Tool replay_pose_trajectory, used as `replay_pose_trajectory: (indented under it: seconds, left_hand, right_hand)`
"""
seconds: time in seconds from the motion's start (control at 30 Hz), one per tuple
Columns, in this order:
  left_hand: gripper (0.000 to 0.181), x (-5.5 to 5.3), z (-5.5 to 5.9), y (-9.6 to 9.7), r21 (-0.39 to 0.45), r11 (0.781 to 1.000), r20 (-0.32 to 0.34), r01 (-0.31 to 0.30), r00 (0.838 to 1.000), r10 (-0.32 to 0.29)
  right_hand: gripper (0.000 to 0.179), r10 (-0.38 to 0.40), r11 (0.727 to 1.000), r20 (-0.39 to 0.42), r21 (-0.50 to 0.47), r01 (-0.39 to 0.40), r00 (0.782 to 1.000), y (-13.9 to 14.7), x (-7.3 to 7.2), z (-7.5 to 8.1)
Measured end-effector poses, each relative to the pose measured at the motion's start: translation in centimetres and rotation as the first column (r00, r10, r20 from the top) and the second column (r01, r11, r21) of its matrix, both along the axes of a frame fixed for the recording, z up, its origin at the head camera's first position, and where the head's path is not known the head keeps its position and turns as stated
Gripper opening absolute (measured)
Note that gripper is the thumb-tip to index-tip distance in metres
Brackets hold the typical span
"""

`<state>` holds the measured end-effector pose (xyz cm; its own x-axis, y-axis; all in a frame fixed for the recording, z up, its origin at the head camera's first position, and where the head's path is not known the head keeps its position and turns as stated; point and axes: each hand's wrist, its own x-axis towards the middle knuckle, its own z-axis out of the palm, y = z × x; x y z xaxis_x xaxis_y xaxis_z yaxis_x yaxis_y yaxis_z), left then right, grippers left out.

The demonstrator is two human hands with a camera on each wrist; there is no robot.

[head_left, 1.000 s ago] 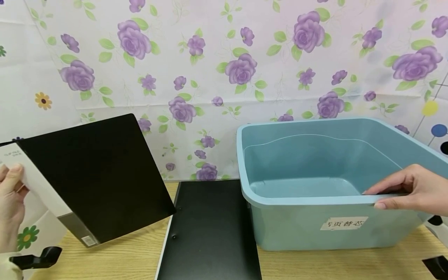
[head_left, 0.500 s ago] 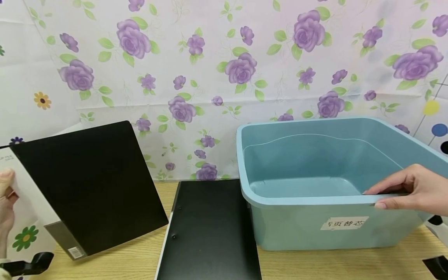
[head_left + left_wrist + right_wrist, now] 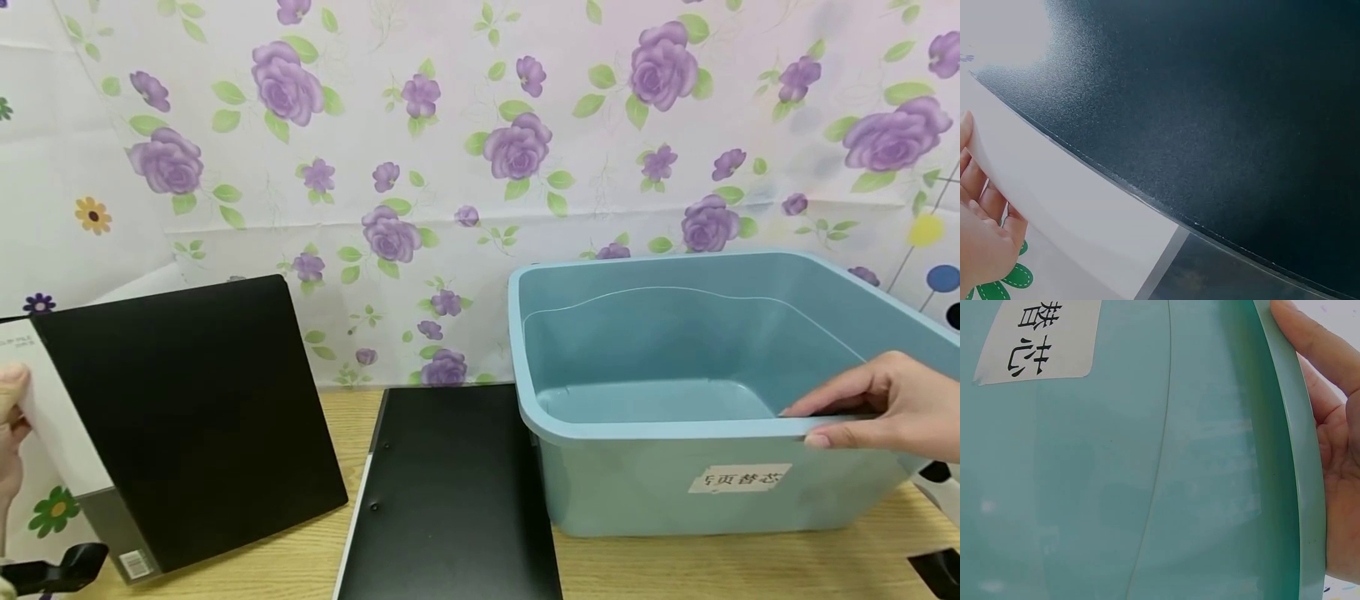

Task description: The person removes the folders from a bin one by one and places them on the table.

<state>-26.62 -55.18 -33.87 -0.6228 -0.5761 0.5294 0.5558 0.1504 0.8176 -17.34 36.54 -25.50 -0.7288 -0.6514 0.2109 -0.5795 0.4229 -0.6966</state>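
At the left of the head view, my left hand (image 3: 11, 433) grips a black file folder (image 3: 198, 417) by its white spine edge. The folder stands tilted, its lower edge close over the wooden table, with a barcode label near the bottom of the spine. In the left wrist view the fingers (image 3: 997, 203) curl behind the white spine strip (image 3: 1079, 194). On the right, my right hand (image 3: 888, 408) pinches the front rim of a blue plastic tub (image 3: 652, 492), thumb outside and fingers inside. The right wrist view shows the tub's wall (image 3: 1110, 487) and the thumb (image 3: 1316, 344) on the rim.
A second black folder (image 3: 457, 492) lies flat on the wooden table (image 3: 277, 558), between the upright folder and the tub. The tub bears a paper label (image 3: 740, 478). Behind everything hangs a floral curtain (image 3: 420, 300).
My left hand has carried the black folder left and lower, away from the folder lying flat. The right hand and the tub have stayed in place.
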Motion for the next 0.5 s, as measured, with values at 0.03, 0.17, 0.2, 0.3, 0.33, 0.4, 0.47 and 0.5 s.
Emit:
replay_pose_trajectory:
  seconds: [0.03,0.17,0.2,0.3,0.33,0.4,0.47,0.5]
  left_hand:
    - [0.033,0.0,0.2,0.2,0.026,1.000,0.011,-0.004,1.000,0.003]
    - [0.031,-0.1,0.4,0.6,0.084,0.996,0.049,0.035,0.998,-0.039]
    - [0.030,0.0,0.4,0.8,0.085,0.996,0.058,0.042,0.997,-0.047]
    - [0.029,0.4,0.9,1.9,0.059,0.996,0.085,0.062,0.994,-0.067]
    - [0.029,0.7,1.2,2.4,0.050,0.997,0.090,0.067,0.993,-0.071]
    - [0.027,1.4,2.0,3.6,0.026,0.997,0.105,0.077,0.991,-0.079]
    - [0.024,2.1,2.8,5.0,0.006,0.996,0.118,0.093,0.989,-0.093]
    - [0.022,2.4,3.1,5.6,-0.003,0.993,0.111,0.116,0.987,-0.115]
  right_hand:
    - [0.042,-0.001,1.000,0.000,0.002,0.001,1.000,0.0,0.0,0.0]
    - [0.042,-0.004,1.000,-0.005,0.005,0.004,1.000,0.0,0.1,0.0]
    - [0.042,-0.005,1.000,-0.003,0.007,0.005,1.000,0.0,0.1,0.0]
    - [0.041,-0.022,1.000,-0.011,0.022,0.022,1.000,-0.1,0.1,0.1]
    - [0.040,-0.029,0.999,-0.013,0.029,0.029,1.000,-0.1,0.1,0.1]
    - [0.039,-0.039,0.998,-0.017,0.040,0.040,0.999,-0.1,0.1,0.1]
    - [0.038,-0.047,0.998,-0.019,0.046,0.048,0.999,-0.2,0.1,0.1]
    - [0.038,-0.048,0.998,-0.017,0.047,0.049,0.999,-0.2,0.0,0.2]
